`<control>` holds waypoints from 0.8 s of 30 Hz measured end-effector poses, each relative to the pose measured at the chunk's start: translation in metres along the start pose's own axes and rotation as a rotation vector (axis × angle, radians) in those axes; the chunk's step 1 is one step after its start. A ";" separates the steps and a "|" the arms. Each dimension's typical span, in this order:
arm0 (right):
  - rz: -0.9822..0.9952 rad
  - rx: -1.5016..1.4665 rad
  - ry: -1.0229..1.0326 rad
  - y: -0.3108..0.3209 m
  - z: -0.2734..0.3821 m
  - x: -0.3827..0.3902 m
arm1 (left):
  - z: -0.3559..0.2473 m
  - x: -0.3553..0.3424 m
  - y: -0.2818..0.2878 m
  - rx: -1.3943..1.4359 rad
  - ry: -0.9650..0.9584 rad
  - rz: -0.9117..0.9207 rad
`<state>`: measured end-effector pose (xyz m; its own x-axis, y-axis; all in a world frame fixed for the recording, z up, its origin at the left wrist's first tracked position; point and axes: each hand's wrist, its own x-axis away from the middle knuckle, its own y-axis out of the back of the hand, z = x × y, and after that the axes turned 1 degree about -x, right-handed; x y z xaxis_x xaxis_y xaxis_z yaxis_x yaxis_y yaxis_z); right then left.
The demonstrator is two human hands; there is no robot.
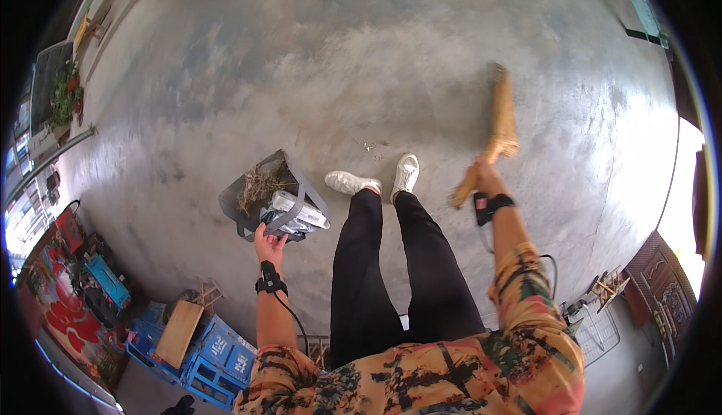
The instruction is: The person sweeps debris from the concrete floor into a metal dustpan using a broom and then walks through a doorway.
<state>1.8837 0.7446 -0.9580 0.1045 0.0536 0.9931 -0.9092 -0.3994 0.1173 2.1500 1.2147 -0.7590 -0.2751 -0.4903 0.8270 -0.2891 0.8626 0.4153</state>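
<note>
With its fingers closed on the near edge of a grey tote bag point(301, 183), my left hand point(271, 247) holds the bag tilted at the left of my feet. Inside the bag are dry, brown twig-like scraps point(259, 187), a white box point(299, 209) and some crumpled plastic point(295, 225). A straw hand broom point(502, 118) is gripped around its handle by my right hand point(487, 178). The broom's bristle end points away from me over the floor at the right. Small bits of litter point(368, 146) lie on the floor beyond my shoes.
Grey concrete floor point(361, 54) stretches ahead. Blue plastic crates point(218, 351) with a wooden board point(179, 332) stand at the lower left. A carved wooden cabinet point(662, 280) and a small wooden stool point(608, 287) are at the lower right. My white shoes point(406, 173) stand between bag and broom.
</note>
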 end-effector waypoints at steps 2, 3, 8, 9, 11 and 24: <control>-0.002 0.099 0.045 -0.088 -0.047 0.027 | -0.009 0.002 0.008 0.014 -0.014 -0.046; -0.038 0.174 0.018 -0.106 -0.060 0.031 | -0.003 -0.002 -0.002 0.014 0.004 -0.023; 0.152 0.134 -0.094 -0.196 -0.093 0.111 | -0.003 -0.009 -0.002 0.083 0.035 -0.068; 0.169 0.166 -0.089 -0.202 -0.088 0.130 | -0.007 -0.008 0.007 0.094 0.025 -0.079; 0.307 0.259 -0.102 -0.211 -0.069 0.167 | -0.017 -0.011 0.025 0.133 0.009 -0.087; 0.326 0.389 -0.043 -0.221 0.184 0.154 | -0.034 0.001 0.003 0.272 0.012 -0.183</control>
<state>2.1750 0.6732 -0.8302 -0.1353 -0.1651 0.9770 -0.6811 -0.7007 -0.2127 2.1797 1.2215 -0.7444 -0.1859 -0.6310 0.7532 -0.5677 0.6946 0.4418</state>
